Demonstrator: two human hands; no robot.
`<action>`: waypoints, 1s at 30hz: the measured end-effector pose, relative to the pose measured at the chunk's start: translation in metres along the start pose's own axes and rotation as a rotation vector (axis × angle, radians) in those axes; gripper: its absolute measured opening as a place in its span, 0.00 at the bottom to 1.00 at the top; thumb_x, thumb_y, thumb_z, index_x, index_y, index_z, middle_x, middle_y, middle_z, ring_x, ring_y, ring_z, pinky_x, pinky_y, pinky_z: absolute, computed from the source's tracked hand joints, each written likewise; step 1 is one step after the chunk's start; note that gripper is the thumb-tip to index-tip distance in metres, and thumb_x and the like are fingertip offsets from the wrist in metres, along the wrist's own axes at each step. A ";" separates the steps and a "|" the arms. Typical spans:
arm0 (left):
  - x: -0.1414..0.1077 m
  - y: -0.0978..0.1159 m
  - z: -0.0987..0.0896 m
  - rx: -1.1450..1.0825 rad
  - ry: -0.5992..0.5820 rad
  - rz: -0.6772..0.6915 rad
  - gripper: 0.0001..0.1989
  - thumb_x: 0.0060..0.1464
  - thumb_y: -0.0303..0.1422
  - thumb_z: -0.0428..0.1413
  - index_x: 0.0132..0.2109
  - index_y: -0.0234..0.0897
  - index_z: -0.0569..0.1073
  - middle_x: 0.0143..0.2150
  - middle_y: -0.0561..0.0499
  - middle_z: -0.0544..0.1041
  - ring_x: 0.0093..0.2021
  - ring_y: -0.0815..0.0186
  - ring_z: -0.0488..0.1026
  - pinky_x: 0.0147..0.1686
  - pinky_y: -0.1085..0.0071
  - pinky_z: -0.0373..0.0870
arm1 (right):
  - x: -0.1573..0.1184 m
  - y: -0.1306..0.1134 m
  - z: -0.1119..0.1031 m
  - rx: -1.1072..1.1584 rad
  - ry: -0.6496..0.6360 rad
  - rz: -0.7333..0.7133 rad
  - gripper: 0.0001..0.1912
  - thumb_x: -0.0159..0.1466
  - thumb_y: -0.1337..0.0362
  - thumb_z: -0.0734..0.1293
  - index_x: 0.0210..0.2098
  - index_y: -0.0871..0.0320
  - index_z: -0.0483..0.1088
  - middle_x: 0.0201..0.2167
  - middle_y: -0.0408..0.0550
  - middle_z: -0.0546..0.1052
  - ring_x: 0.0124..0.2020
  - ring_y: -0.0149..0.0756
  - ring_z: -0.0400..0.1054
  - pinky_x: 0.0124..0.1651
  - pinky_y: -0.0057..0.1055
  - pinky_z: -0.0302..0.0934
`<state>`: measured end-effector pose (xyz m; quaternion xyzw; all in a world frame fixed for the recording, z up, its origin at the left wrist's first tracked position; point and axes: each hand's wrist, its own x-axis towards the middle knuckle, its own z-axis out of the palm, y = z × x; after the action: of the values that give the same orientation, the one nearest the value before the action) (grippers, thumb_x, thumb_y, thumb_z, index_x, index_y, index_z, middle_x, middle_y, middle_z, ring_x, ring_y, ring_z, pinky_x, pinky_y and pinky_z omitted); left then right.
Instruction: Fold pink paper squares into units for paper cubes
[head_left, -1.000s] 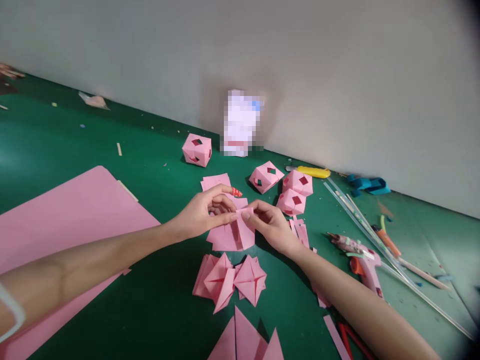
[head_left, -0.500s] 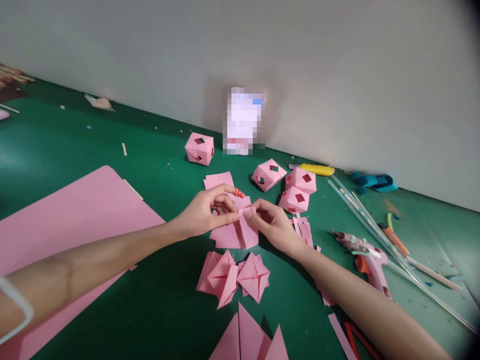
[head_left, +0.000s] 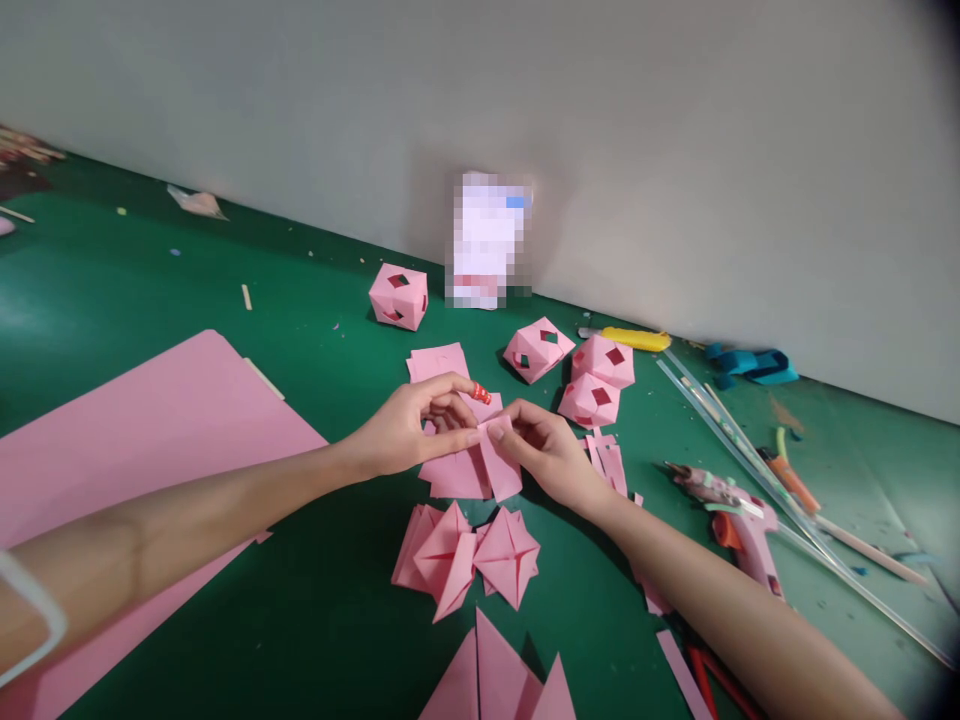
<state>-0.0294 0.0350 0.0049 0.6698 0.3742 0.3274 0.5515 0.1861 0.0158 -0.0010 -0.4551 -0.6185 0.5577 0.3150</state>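
Fingers [head_left: 459,440] of the left hand [head_left: 401,425] and right hand [head_left: 551,455] pinch a pink rectangular paper piece [head_left: 501,468] beyond a pink star-shaped folded-paper unit [head_left: 504,553].

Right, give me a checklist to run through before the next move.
1. Right hand holding the paper slip: ok, thumb pressed on it.
2. Left hand also pinching it: cannot tell; the thumb tip is at its edge.
3. Folded pieces apart from both hands: ok, nearer the wearer.
4. Cut strips well away from the right wrist: not ok, they lie close beside it.
5. Glue gun cool: cannot tell.
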 end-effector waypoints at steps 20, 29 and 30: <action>0.002 -0.002 0.001 -0.049 0.008 -0.020 0.12 0.54 0.27 0.59 0.46 0.37 0.69 0.31 0.55 0.75 0.28 0.71 0.72 0.32 0.72 0.70 | 0.001 -0.005 0.000 0.038 0.002 -0.001 0.20 0.65 0.48 0.67 0.27 0.56 0.63 0.22 0.38 0.62 0.24 0.29 0.53 0.28 0.28 0.49; 0.002 -0.002 -0.001 -0.106 0.007 -0.024 0.12 0.53 0.27 0.59 0.44 0.37 0.67 0.29 0.58 0.74 0.26 0.73 0.71 0.31 0.73 0.68 | 0.003 -0.009 0.000 0.078 0.038 -0.008 0.22 0.62 0.47 0.69 0.24 0.56 0.62 0.21 0.38 0.62 0.23 0.29 0.53 0.27 0.28 0.52; 0.002 -0.002 -0.001 -0.102 0.008 -0.020 0.12 0.53 0.26 0.59 0.44 0.36 0.67 0.29 0.58 0.73 0.26 0.73 0.71 0.31 0.73 0.68 | 0.003 -0.010 0.000 0.076 0.035 -0.006 0.22 0.62 0.47 0.69 0.24 0.56 0.62 0.21 0.38 0.62 0.23 0.29 0.54 0.28 0.28 0.52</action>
<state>-0.0291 0.0376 0.0035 0.6357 0.3660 0.3433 0.5866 0.1832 0.0189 0.0080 -0.4508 -0.5927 0.5718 0.3443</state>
